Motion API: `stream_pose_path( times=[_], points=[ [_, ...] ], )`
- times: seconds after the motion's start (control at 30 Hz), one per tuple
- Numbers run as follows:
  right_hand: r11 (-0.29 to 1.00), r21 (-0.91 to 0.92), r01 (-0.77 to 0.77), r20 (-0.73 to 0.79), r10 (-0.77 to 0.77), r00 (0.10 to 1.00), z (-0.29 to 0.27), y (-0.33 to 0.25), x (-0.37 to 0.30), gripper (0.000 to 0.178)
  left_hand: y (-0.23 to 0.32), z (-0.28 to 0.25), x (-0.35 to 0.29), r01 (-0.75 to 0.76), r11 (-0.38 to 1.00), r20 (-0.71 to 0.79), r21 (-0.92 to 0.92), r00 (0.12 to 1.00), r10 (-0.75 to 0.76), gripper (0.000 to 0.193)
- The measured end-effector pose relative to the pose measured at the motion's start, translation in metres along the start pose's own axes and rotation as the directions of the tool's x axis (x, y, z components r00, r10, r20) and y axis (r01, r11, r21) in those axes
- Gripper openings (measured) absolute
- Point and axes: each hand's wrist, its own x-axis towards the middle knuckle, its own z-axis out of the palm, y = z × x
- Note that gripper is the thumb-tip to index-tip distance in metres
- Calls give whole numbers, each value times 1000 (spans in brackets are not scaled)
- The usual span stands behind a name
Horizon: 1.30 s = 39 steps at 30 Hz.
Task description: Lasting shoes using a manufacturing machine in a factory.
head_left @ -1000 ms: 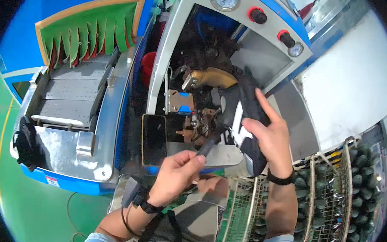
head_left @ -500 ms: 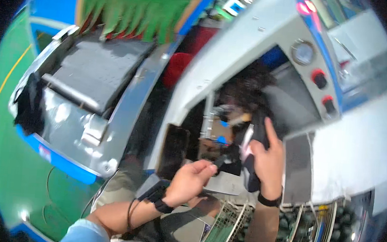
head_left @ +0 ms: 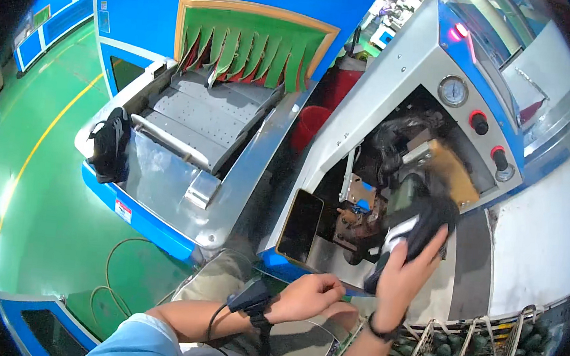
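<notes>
My right hand [head_left: 406, 276] grips a black shoe [head_left: 429, 223] with a white stripe at the opening of a grey-and-blue machine [head_left: 341, 139]. Its fingers lie along the shoe's near side, and motion blurs the shoe's far part. Just beyond it, inside the opening, are a dark green form [head_left: 407, 191], which appears to meet the shoe, and a blurred tan pad [head_left: 452, 174]. Lower left of the shoe, apart from it, my left hand [head_left: 309, 298] is closed with curled fingers; what they hold, if anything, is hidden. A metal clamp mechanism [head_left: 360, 214] with blue parts sits between the hands and the machine's inside.
A phone [head_left: 300, 226] leans at the machine's near left edge. To the left, another black shoe [head_left: 109, 144] rests on the end of a conveyor [head_left: 199, 121] under green curtain strips [head_left: 241, 54]. Racks [head_left: 435, 354] of dark green pieces stand lower right. A pressure gauge [head_left: 452, 91] and red-ringed knobs [head_left: 479, 122] line the panel.
My view has shifted, so the scene sits farther right. My left hand has drawn away from the shoe; the small dark piece at its fingertips no longer shows. My right hand keeps hold of the shoe.
</notes>
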Motion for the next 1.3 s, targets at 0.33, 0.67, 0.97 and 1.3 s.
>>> stream_pose_path(
  times=[0.33, 0.67, 0.97, 1.3],
  points=[
    [894, -14, 448, 430, -399, 810, -118, 39, -136, 67, 10, -10, -33, 470, 595, 510, -652, 852, -115, 80],
    [-470, 491, -734, 748, -204, 632, -41, 35, -14, 49, -36, 10, -57, 150, 929, 228, 338, 945, -235, 53],
    [380, 846, -374, 302, 237, 924, -112, 64, -93, 73, -60, -4, -67, 69, 950, 360, 305, 915, -182, 40],
    [324, -513, -795, -633, 483, 605, -356, 138, -260, 60, -80, -23, -71, -397, 770, 551, 500, 831, 71, 33]
  ],
)
